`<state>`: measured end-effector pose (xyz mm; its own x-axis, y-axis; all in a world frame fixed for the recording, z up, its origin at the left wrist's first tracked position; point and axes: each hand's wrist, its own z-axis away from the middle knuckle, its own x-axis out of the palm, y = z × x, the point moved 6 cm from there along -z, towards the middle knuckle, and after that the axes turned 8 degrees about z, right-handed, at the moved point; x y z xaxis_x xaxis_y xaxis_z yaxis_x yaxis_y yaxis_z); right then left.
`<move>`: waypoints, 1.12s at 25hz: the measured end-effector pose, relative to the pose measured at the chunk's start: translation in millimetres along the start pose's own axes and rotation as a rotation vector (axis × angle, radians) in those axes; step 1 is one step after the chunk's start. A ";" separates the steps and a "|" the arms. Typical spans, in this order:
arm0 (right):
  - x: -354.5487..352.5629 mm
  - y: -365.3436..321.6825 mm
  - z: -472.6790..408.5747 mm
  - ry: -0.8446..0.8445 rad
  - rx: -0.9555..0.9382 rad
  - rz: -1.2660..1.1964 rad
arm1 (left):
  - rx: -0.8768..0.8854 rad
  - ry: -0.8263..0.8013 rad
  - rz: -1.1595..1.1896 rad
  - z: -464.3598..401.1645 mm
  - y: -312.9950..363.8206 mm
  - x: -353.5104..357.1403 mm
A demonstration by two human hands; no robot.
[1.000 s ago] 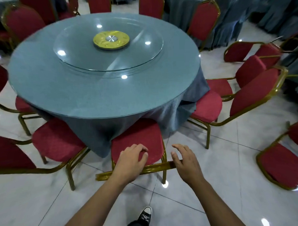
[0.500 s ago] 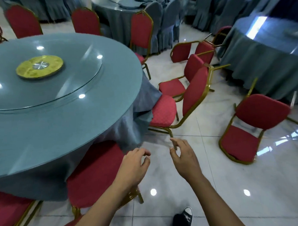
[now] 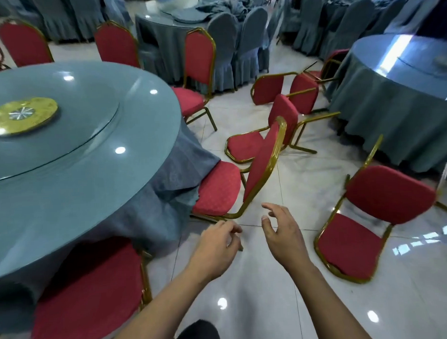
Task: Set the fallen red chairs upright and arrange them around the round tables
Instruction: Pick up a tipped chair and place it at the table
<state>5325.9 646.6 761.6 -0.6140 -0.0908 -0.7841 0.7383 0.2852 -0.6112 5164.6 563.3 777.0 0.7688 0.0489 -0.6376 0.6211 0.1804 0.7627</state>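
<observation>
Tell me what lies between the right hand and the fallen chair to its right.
Head view: only bare floor tiles between right hand and fallen chair.

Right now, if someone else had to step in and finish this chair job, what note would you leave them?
Hands: left hand and right hand are both free, fingers loosely curled, over the floor.
Chairs: the chair at the near table edge is upright and tucked in; so is the tilted-looking chair to its right, seat under the cloth of the round table.
Done: several red chairs stand around that table.
Left: the fallen chair at right lies on its back, and a tangle of tipped chairs lies between the tables. Set them upright and place them.
</observation>
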 end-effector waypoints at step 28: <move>7.6 166.2 -494.8 -0.389 -0.315 0.228 | -0.544 0.123 0.311 -370.0 18.2 150.1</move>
<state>5305.8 1165.4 707.6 -0.2556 -0.3220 -0.9116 0.6846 0.6055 -0.4058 5235.0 937.4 655.2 0.8574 0.2861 -0.4278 0.1808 0.6108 0.7709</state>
